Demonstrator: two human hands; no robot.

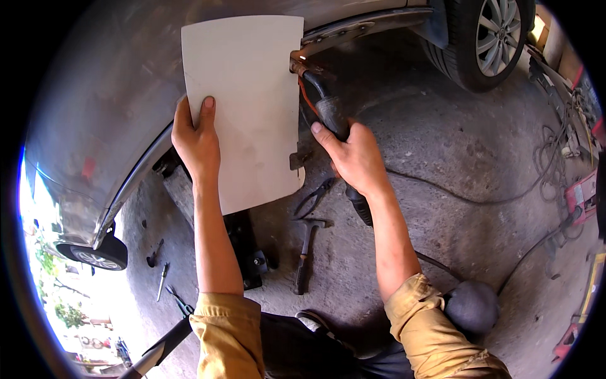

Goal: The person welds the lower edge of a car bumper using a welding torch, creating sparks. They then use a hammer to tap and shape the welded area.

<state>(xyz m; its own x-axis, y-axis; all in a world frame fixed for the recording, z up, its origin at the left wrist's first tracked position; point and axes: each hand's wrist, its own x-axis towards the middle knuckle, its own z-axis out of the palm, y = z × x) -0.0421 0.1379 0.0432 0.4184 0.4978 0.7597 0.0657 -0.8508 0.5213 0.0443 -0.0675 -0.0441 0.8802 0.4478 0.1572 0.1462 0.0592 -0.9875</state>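
Observation:
A flat off-white panel (246, 114) with notches in its right edge is held up by my left hand (199, 136), thumb on its near face and fingers behind. My right hand (353, 155) is wrapped around the black handle of a welding torch (331, 114). The torch's bent neck reaches up to the panel's right edge, its copper-coloured nozzle by a notch. A small bright orange glow (303, 57) shows there, beside the lower sill of a grey car (120, 88). The panel hides part of that sill.
On the concrete floor lie a hammer (304, 256), pliers (314, 197) and a thin pen-like tool (163, 281). The torch cable (467, 201) runs right to coiled cords. A car wheel (495, 38) stands at upper right, a dark round object (472, 307) by my right elbow.

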